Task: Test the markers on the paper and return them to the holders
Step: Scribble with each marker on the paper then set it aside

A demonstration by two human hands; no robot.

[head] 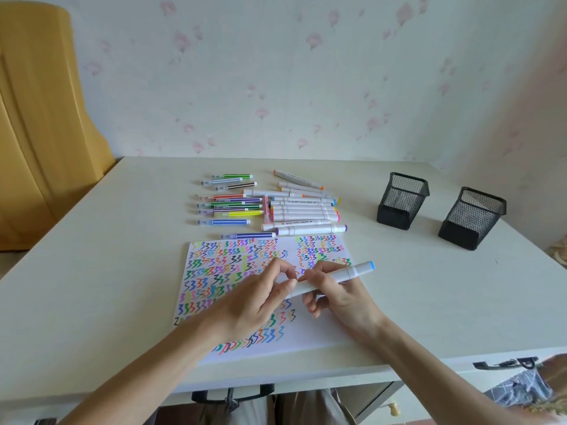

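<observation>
A white marker with a blue end cap (343,275) lies across both my hands above the paper (319,332). My right hand (334,297) grips its barrel near the middle. My left hand (260,299) pinches its near end, which is hidden by my fingers. The paper is covered with coloured zigzag strokes. Two black mesh holders stand at the right: the nearer-left holder (402,201) and the right holder (472,218); nothing shows inside either.
Behind the paper lie several thin coloured markers (228,207) on the left and several thick white markers (303,210) beside them. A yellow wooden board (46,124) leans at the far left. The desk's front edge (276,378) runs just below the paper.
</observation>
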